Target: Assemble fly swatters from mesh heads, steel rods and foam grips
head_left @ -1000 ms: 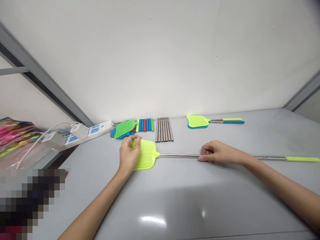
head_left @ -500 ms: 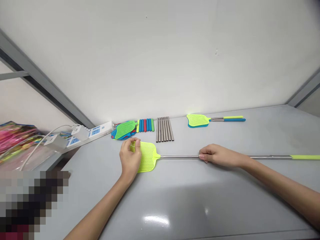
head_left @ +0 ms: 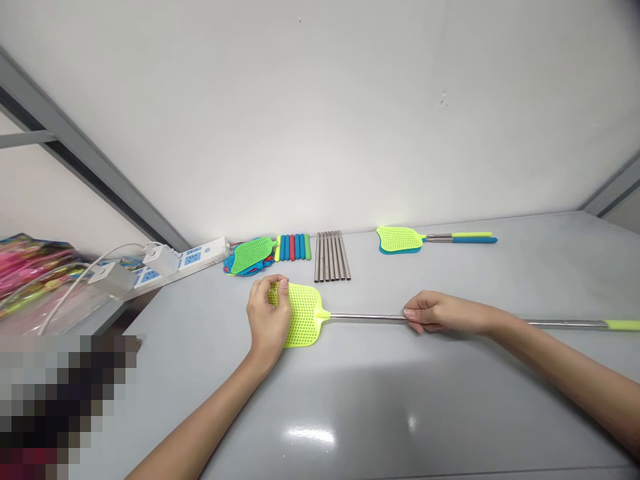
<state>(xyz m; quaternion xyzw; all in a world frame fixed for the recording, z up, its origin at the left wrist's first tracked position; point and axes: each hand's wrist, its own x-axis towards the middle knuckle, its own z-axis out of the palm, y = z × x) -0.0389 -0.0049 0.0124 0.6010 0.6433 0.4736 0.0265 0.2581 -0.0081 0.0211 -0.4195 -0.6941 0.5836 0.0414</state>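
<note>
A yellow-green fly swatter (head_left: 306, 323) with a long, drawn-out metal rod lies across the grey table. My left hand (head_left: 270, 317) grips the perforated head at its left edge, thumb on top. Fingers closed, my right hand (head_left: 435, 312) pinches the thin rod near its middle. The rod runs on under my right wrist to a yellow-green grip (head_left: 623, 325) cut off by the right picture edge. Behind the hands, a row of short metal rods (head_left: 333, 257) lies beside several coloured grips (head_left: 293, 247). Left of these is a pile of swatter heads (head_left: 253, 256), a green one on top.
Two swatters with short rods, a yellow-green one (head_left: 400, 237) over a blue one (head_left: 475, 240), lie by the wall. A white power strip (head_left: 205, 252) with plugged-in adapters and a cable is at the left. Past it are pink packages (head_left: 40, 267) in clear plastic.
The swatter and both hands appear slightly further right in the picture, and the grip end has slid further out of view. The background has shifted slightly too. Both hands keep their hold.
</note>
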